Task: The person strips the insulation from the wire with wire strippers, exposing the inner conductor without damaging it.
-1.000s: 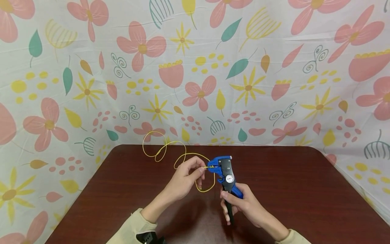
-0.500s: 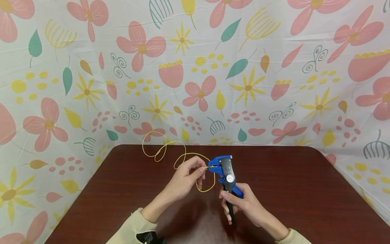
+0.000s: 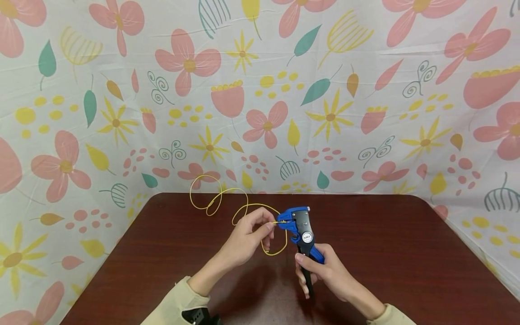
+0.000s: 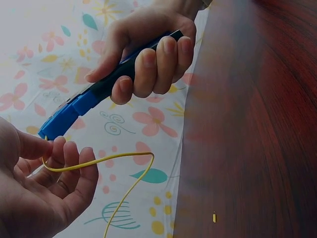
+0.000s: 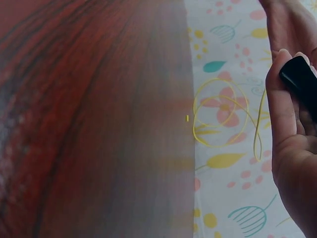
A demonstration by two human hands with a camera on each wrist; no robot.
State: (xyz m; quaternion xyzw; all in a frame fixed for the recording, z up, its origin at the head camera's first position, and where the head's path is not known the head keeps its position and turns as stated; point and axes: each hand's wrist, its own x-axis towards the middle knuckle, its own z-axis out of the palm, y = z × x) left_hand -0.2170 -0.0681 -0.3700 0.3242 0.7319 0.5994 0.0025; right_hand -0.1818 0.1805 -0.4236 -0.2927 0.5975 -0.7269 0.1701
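Note:
My left hand (image 3: 245, 237) pinches a thin yellow wire (image 3: 275, 222) between thumb and forefinger, close to the mouth of a blue and black wire stripper (image 3: 301, 225). The wire's end lies in the stripper's blue jaws. My right hand (image 3: 329, 271) grips the stripper by its handles, thumb on the near side and fingers wrapped around the black handle (image 5: 299, 82). In the left wrist view, the wire loops out across the left fingers (image 4: 74, 168) from the stripper's blue head (image 4: 62, 121). The jaws' inside is hidden there.
More yellow wire lies in loose loops (image 3: 221, 192) toward the back of the dark red-brown table (image 3: 386, 239). A short yellow piece (image 4: 214, 217) rests on the tabletop. Behind the table hangs a flower-patterned cloth (image 3: 268, 90). A black watch-like band (image 3: 199, 316) shows at the left sleeve.
The right hand's fingers and the stripper's black handle have shifted slightly to the right since the first frame. The left hand and the wire keep nearly the same place.

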